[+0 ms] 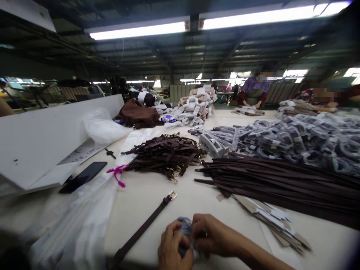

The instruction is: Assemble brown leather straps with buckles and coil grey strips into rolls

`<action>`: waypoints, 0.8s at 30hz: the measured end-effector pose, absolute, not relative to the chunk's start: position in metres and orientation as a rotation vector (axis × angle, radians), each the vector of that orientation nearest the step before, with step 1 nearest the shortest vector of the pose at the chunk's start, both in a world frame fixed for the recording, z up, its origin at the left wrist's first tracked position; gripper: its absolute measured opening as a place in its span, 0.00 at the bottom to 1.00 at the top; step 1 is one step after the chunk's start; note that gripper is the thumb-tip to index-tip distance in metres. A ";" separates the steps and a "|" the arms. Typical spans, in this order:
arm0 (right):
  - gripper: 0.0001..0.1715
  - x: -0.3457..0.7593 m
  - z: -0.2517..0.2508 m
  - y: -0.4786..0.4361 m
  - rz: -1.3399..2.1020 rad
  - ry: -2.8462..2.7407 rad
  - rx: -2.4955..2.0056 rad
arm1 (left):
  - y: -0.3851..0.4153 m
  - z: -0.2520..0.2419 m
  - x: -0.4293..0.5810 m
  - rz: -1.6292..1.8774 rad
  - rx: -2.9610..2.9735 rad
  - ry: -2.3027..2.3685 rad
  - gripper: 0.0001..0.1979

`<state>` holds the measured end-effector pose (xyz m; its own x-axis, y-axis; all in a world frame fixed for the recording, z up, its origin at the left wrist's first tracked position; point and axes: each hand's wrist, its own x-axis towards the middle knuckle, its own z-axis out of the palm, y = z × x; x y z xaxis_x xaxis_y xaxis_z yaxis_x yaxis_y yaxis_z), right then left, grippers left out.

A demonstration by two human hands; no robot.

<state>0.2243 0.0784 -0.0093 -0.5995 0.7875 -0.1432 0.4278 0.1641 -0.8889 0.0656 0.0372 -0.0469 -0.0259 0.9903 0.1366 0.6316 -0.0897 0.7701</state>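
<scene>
At the near edge of the white table (157, 198) my left hand (173, 249) and my right hand (212, 234) meet, fingers curled round a small rolled bundle in a clear wrapper (184, 227). Both hands are closed on it. A dark brown strap with a gold buckle (149, 225) lies on the table just left of my hands, its buckle end pointing away from me. Ahead of it sits a heap of short brown buckle straps (165, 153). To the right lie several long brown straps (275, 183) side by side.
Paper tags (270, 217) fan out at right. Wrapped rolled bundles (306, 138) pile up at far right, near a tape dispenser (212, 146). A phone (83, 176), white board (47, 135) and plastic bags (81, 228) lie left. Other people work at the table's far end (254, 93).
</scene>
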 end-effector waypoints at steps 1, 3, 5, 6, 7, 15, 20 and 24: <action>0.13 0.225 -0.008 0.077 1.468 -2.067 -1.146 | 0.035 -0.043 0.068 0.956 1.749 1.693 0.06; 0.12 0.227 -0.010 0.075 1.526 -2.009 -1.147 | 0.031 -0.035 0.071 0.945 1.716 1.681 0.06; 0.11 0.228 -0.013 0.073 1.501 -2.003 -1.146 | 0.029 -0.031 0.073 0.915 1.712 1.659 0.07; 0.11 0.229 -0.014 0.072 1.456 -2.032 -1.137 | 0.028 -0.030 0.073 0.903 1.724 1.649 0.07; 0.11 0.229 -0.014 0.071 1.391 -2.081 -1.121 | 0.027 -0.031 0.073 0.901 1.743 1.643 0.07; 0.08 0.230 -0.017 0.070 1.101 -2.314 -1.026 | 0.023 -0.041 0.067 0.968 1.866 1.591 0.08; 0.13 0.237 -0.018 0.063 1.110 -2.297 -1.001 | 0.025 -0.039 0.068 0.951 1.841 1.590 0.10; 0.17 0.243 -0.010 0.060 1.223 -2.249 -1.010 | 0.023 -0.046 0.065 1.010 1.942 1.534 0.13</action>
<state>0.2425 0.0597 -0.0097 -0.6656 0.7463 -0.0035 0.4087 0.3605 -0.8385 0.0650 0.0227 -0.0462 0.1068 0.9596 0.2604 0.6182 -0.2692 0.7385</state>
